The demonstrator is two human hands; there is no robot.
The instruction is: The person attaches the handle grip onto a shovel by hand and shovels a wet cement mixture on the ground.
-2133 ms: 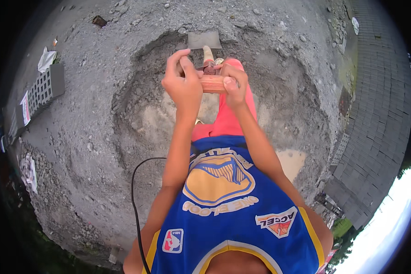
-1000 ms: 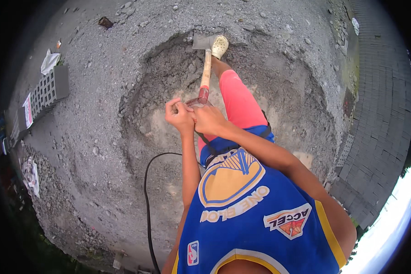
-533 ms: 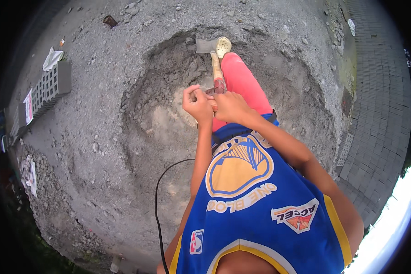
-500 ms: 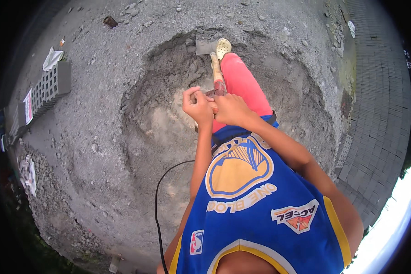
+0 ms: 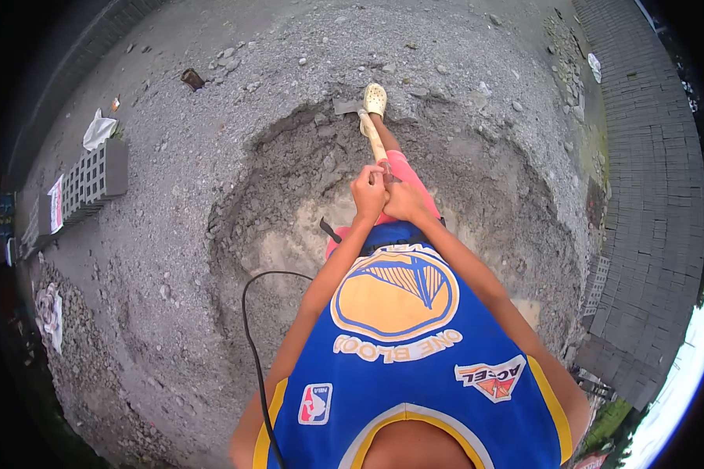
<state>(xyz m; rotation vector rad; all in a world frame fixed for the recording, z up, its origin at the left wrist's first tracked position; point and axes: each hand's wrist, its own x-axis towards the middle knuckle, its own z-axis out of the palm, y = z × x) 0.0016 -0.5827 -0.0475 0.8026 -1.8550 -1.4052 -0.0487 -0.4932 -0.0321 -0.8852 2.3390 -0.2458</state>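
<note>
A shovel [image 5: 373, 139] with a pale shaft and a red upper part stands tilted before me. Its flat grey blade [image 5: 347, 107] meets the loose grey sand next to a cream clog [image 5: 375, 99] on my foot. My right hand [image 5: 404, 202] is closed on the top end of the shovel. Against it, my left hand [image 5: 368, 192] is also closed round the upper end, its fingers bent beside the shaft. Both hands hide most of the grip.
Round me lies a shallow hollow in grey sand [image 5: 289, 156] with a rough, crumbly rim. Stacked hollow blocks [image 5: 94, 180] stand at the left, a white bag [image 5: 99, 130] behind them. Rows of grey blocks [image 5: 649, 180] line the right. A black cable [image 5: 246, 313] hangs by my left arm.
My body has straightened, and both arms now reach farther forward. The left hand has drawn in beside the right at the shovel's top. The blade stays beside the clog.
</note>
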